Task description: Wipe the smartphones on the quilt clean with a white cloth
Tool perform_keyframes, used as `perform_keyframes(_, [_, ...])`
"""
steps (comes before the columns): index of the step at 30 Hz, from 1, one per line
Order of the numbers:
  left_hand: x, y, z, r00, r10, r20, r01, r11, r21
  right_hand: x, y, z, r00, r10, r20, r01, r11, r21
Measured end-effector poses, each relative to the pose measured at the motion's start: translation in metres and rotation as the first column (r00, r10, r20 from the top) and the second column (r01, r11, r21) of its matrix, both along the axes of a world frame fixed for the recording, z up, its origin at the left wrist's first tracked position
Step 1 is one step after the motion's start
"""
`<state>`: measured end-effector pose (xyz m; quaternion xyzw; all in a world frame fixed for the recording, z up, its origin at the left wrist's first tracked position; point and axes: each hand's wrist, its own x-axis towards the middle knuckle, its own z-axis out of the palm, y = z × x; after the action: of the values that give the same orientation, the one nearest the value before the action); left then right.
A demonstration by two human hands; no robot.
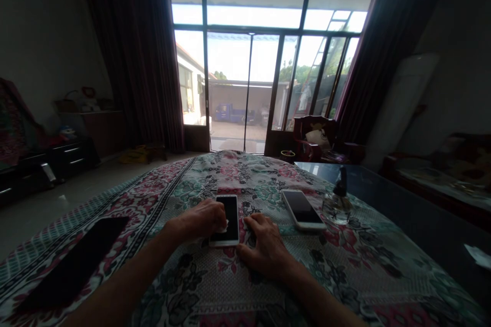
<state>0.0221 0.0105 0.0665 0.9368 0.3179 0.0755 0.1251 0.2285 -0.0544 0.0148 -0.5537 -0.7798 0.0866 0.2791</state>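
The person's left hand (205, 218) has its grip pinched around a small white wipe (226, 225) on the dark screen of a phone (232, 213), which lies face up on the floral cloth (230, 281), while the right hand (267, 241) rests on the cloth just right of that phone, its grip loose, thumb and fingers parted. Farther right, a second phone (302, 208) lies face up with a clear, dark-topped bottle (336, 208) standing just beside it, and a black mat (76, 260) lies well apart on the left.
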Motion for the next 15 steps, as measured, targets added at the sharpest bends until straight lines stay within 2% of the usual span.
perform_keyframes(3, [0.022, -0.015, 0.006, 0.995, -0.094, -0.027, 0.095, 0.994, 0.047, 0.001, 0.001, -0.001, 1.0, 0.002, 0.006, -0.002, 1.0, 0.006])
perform_keyframes(6, [0.028, -0.02, 0.007, 0.993, -0.117, -0.03, 0.119, 0.992, 0.043, 0.001, 0.001, -0.003, 1.0, 0.0, 0.008, 0.0, 1.0, 0.014])
perform_keyframes(9, [0.013, -0.015, 0.01, 0.995, -0.083, -0.047, 0.083, 0.997, 0.004, 0.001, 0.0, -0.003, 1.0, 0.002, 0.01, -0.002, 1.0, 0.022])
perform_keyframes(12, [-0.002, -0.011, 0.013, 0.996, 0.018, -0.083, -0.024, 0.997, -0.074, 0.001, -0.001, -0.001, 1.0, -0.004, 0.014, 0.004, 1.0, 0.021])
perform_keyframes(15, [0.003, -0.012, 0.011, 0.997, 0.009, -0.077, -0.016, 0.996, -0.088, 0.0, -0.002, 0.0, 1.0, -0.009, 0.018, 0.009, 1.0, 0.013])
